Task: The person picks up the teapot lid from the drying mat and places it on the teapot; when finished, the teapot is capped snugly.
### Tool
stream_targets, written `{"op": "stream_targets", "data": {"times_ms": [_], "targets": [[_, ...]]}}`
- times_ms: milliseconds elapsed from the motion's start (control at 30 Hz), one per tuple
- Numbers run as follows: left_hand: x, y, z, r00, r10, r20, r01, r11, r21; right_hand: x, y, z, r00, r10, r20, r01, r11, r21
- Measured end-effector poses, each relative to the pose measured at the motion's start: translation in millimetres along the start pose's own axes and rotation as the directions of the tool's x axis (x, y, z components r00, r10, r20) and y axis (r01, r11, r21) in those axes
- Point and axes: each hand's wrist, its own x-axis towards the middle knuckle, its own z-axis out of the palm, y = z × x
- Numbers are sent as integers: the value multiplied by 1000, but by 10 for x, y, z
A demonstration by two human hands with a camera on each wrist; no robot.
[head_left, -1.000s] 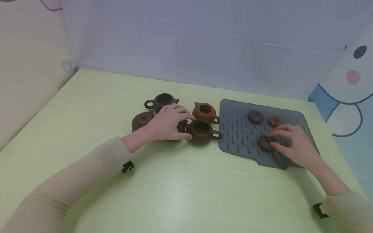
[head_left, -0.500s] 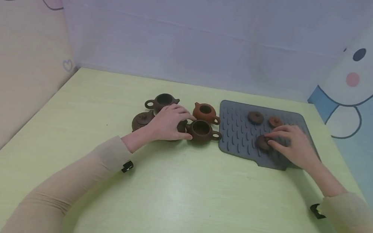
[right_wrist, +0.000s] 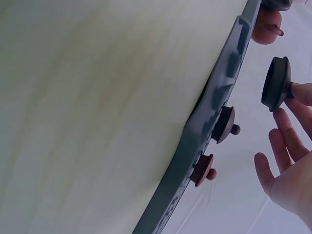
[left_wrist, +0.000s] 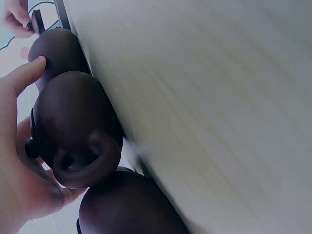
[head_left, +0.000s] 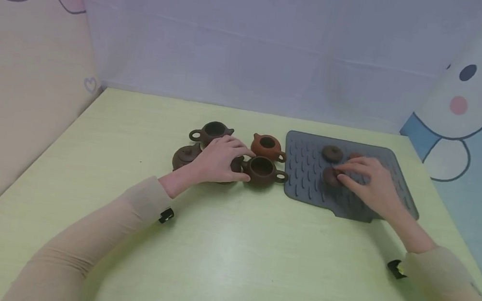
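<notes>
My right hand point(head_left: 370, 182) pinches a dark brown teapot lid point(head_left: 331, 177) by its knob. In the right wrist view this lid point(right_wrist: 276, 85) hangs above the mat, its hollow underside showing. My left hand point(head_left: 220, 160) reaches across a lidded dark teapot point(left_wrist: 73, 122), which it largely covers in the head view. Its curved thumb and fingers hold the spout side of a lidless dark brown teapot point(head_left: 260, 176), with the thumb tip on the pot's near side. That pot's handle points right, toward the grey mat.
The ridged grey mat point(head_left: 308, 179) bears a dark lid point(head_left: 332, 154) and a reddish lid point(head_left: 355, 156), partly hidden by my right hand. A lidless reddish teapot point(head_left: 266, 149), another lidless dark teapot point(head_left: 207, 139) and a lidded one point(head_left: 184, 157) stand around my left hand.
My right hand has lifted the dark lid off the mat and carried it left, toward the teapots. My left hand stays in place.
</notes>
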Motion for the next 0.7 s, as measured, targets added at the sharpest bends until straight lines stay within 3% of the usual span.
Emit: {"op": "stream_targets", "data": {"times_ms": [233, 700], "targets": [[0, 5, -5, 1000, -2, 1, 2, 1000, 3, 84, -137, 76, 1000, 20, -5, -19, 998, 53], [7, 11, 4, 1000, 11, -13, -11, 1000, 9, 292, -371, 279, 999, -43, -29, 47, 985, 164]]}}
